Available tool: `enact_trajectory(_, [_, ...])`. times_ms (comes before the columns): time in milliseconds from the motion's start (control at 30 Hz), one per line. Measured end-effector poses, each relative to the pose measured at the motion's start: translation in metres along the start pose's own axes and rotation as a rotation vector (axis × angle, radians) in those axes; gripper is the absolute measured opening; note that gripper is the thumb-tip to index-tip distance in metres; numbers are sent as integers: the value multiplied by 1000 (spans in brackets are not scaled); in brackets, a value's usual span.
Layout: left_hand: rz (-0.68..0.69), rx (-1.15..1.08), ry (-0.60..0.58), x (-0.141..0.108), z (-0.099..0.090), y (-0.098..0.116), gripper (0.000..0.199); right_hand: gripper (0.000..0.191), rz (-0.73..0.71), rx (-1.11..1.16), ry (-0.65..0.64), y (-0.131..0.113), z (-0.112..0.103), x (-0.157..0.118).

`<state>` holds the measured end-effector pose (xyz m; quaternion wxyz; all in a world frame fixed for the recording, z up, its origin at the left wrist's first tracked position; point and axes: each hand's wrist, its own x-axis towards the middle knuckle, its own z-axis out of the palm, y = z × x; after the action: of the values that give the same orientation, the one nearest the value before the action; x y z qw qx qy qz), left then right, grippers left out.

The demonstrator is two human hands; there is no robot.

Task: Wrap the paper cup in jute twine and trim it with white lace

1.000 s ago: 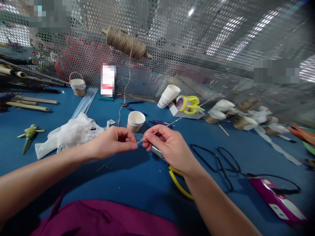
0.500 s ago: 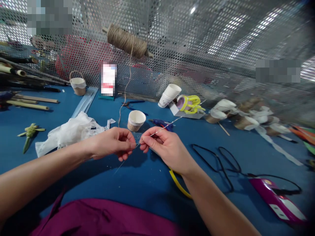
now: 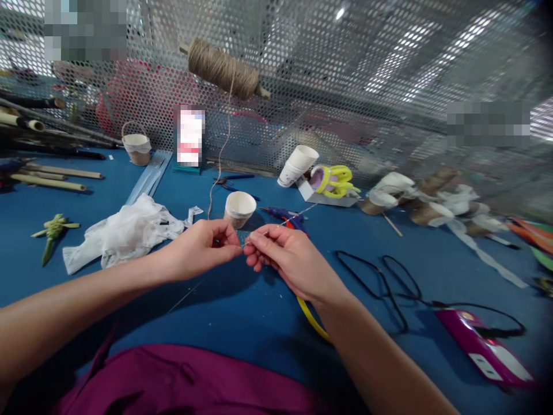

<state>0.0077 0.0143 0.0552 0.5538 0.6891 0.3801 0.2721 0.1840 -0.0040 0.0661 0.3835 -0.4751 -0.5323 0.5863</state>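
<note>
Between my two hands runs a thin, silvery twisted wire (image 3: 297, 215), its far end slanting up to the right past my right fingers. My left hand (image 3: 212, 246) pinches the wire's near part between thumb and forefinger. Close beside it, fingertips almost touching, my right hand (image 3: 285, 253) pinches the same strand, thumb on top. A fine loose end trails below my left wrist. Just behind the hands stands a paper cup (image 3: 240, 208) with a twine-wrapped lower part. A blue glue gun (image 3: 276, 214) lies behind my right hand, partly hidden by it.
White lace fabric (image 3: 133, 230) lies left, near a small twine basket (image 3: 137, 150). A twine spool (image 3: 222, 68) hangs on the mesh, its strand reaching the table. Stacked cups (image 3: 298, 166) and a yellow-trimmed basket (image 3: 332, 181) stand behind. Right are a black cable (image 3: 380, 276) and purple power strip (image 3: 486, 349).
Both hands stay close together. My left fingers have shifted slightly up and right, and less of the wire shows beyond my right hand. The loose end has swung left.
</note>
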Motion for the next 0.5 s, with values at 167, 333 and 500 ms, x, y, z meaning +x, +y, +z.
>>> enact_trajectory(167, [-3,32,11,-2,1,0,15,20,51,-15,-2,-2,1,-1])
enact_trajectory(333, [28,54,-5,-2,-2,4,17,18,26,35,8,0,3,-1])
enact_trajectory(500, [51,44,-40,0,-6,3,18,20,25,105,-11,1,3,-1])
